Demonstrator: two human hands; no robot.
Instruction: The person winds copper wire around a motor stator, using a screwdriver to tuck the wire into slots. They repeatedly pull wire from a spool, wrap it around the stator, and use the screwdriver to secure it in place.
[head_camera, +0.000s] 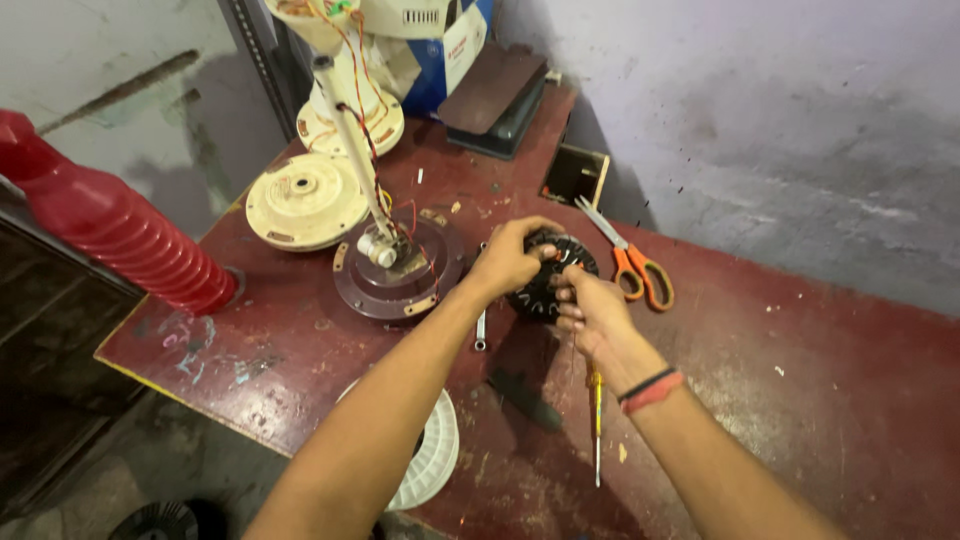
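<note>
A round black motor stator (540, 290) with copper windings sits on the dark red table (800, 400). My left hand (508, 257) grips its upper left rim. My right hand (590, 308) pinches a thin part at the stator's right side, fingers closed on it. A band sits on the right wrist. Just left of the stator lies a brown round motor plate (400, 272) with a cream shaft and red wires rising from it.
Orange-handled scissors (632, 262) lie right of the stator. A yellow screwdriver (596, 420) and a small wrench (481, 328) lie near my forearms. Cream fan housings (305, 200) sit at back left, a red ribbed tube (110, 225) at left, a white fan guard (430, 450) at the table's near edge.
</note>
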